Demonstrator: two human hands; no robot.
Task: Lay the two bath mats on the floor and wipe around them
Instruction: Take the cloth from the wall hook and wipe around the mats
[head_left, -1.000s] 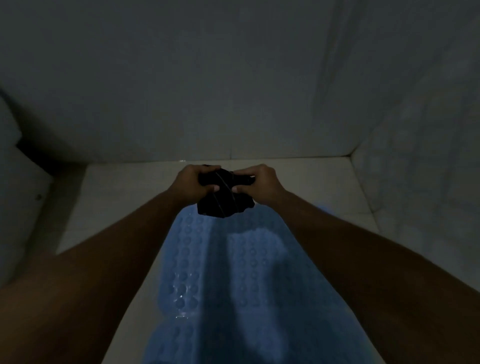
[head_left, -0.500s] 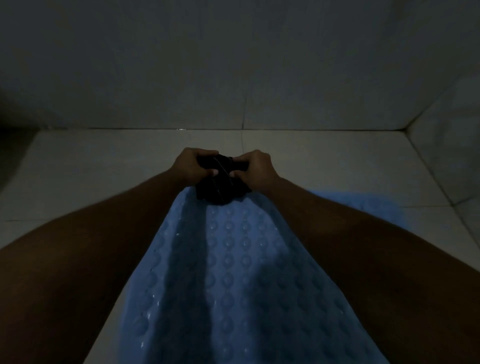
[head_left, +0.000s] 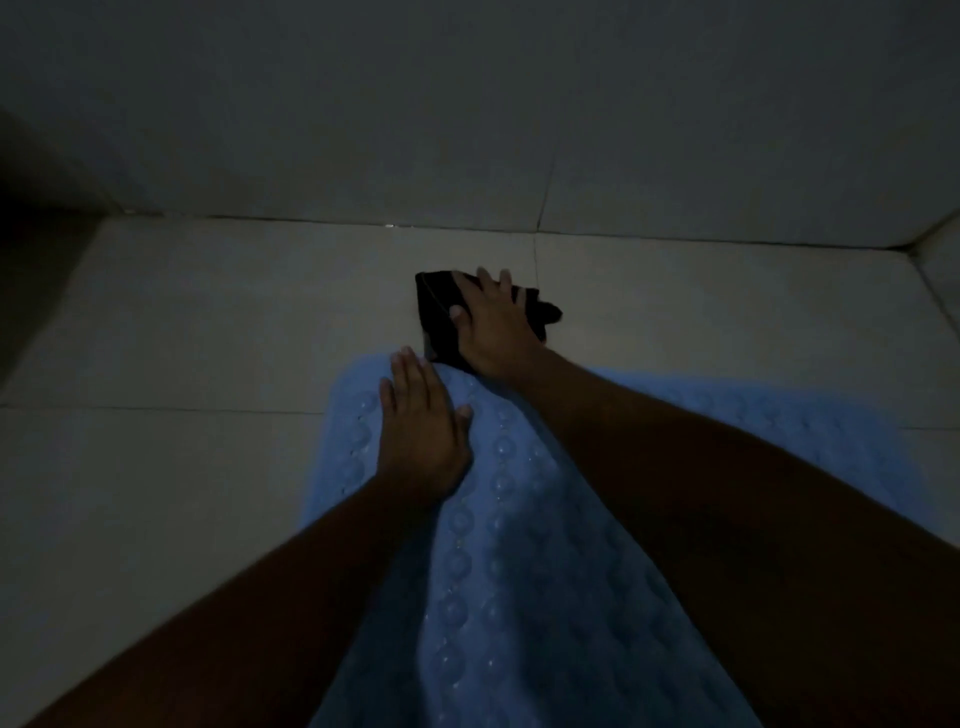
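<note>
A light blue bath mat (head_left: 498, 519) with round bumps lies flat on the pale tiled floor (head_left: 208, 338), running from the bottom of the view toward the far wall. My left hand (head_left: 423, 441) rests flat, fingers together, on the mat's far left corner. Just beyond the mat's far edge a dark cloth (head_left: 439, 312) lies on the tiles, and my right hand (head_left: 493, 322) presses down on it with fingers spread. A second stretch of blue mat (head_left: 779, 410) shows to the right behind my right forearm; I cannot tell if it is a separate mat.
The room is dim. A tiled wall (head_left: 467, 130) rises close behind the cloth, and another wall (head_left: 943, 260) closes the right corner. A dark shadowed area (head_left: 31, 249) lies at the far left. Grout lines cross the floor.
Both hands held the bunched cloth above the mat's end. Now the cloth is down on the tiles under my right hand, and my left hand has let go and lies on the mat.
</note>
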